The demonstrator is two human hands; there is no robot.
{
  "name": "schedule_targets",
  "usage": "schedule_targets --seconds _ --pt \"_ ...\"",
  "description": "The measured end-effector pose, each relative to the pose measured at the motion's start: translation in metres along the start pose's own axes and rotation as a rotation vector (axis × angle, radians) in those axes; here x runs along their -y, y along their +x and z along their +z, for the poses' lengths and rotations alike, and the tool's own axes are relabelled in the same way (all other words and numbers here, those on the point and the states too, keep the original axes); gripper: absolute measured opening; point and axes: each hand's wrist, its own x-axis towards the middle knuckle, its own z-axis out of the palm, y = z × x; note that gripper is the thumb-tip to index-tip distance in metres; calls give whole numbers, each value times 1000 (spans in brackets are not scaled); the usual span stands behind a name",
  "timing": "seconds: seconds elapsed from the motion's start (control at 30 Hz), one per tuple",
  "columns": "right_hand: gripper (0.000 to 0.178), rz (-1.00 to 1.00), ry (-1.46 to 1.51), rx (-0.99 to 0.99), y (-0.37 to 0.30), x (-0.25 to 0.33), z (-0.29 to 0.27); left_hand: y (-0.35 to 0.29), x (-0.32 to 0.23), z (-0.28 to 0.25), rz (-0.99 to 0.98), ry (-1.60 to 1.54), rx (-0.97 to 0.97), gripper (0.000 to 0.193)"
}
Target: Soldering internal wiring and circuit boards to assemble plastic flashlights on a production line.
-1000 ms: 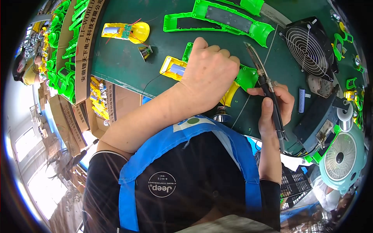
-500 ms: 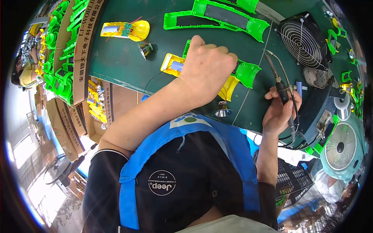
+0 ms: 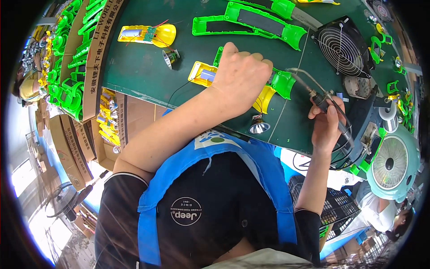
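Observation:
My left hand [image 3: 242,80] is closed, knuckles up, over a yellow lamp housing [image 3: 265,99] and a green plastic frame [image 3: 284,84]. Its fingertips, and whatever they may grip, are hidden under the hand. A blue battery cell [image 3: 208,75] shows in the housing left of the hand, with a black wire running off. Below hangs a wired reflector [image 3: 259,126], resting on the bench. In my right hand [image 3: 328,123] is a soldering iron [image 3: 320,102] with a thin curved tube along it, its tip slanting up and left towards the green frame.
On the green bench [image 3: 143,71] lie another yellow housing [image 3: 165,36], a reflector [image 3: 170,58] and green frames [image 3: 264,22]. A black fan [image 3: 342,47] and a solder spool [image 3: 390,120] stand right. Cartons [image 3: 96,58] of green parts line the left; a teal fan [image 3: 390,163] sits lower right.
The soldering iron has tilted further left, its tip lower and nearer my left hand. My right hand has shifted slightly right. My left hand stays over the housing.

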Motion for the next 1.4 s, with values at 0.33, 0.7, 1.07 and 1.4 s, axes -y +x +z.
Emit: schedule_targets --seconds 0.33,0.7,1.07,1.4 --pt "18 306 -278 234 38 21 5 9 -5 -3 -21 95 85 11" --pt "17 310 -279 279 46 24 2 13 -8 -8 -7 107 82 10" --pt "17 353 -299 356 59 28 9 13 -10 -10 -17 139 126 10" --pt "16 278 -361 372 59 38 -2 18 -12 -9 -14 157 123 8"
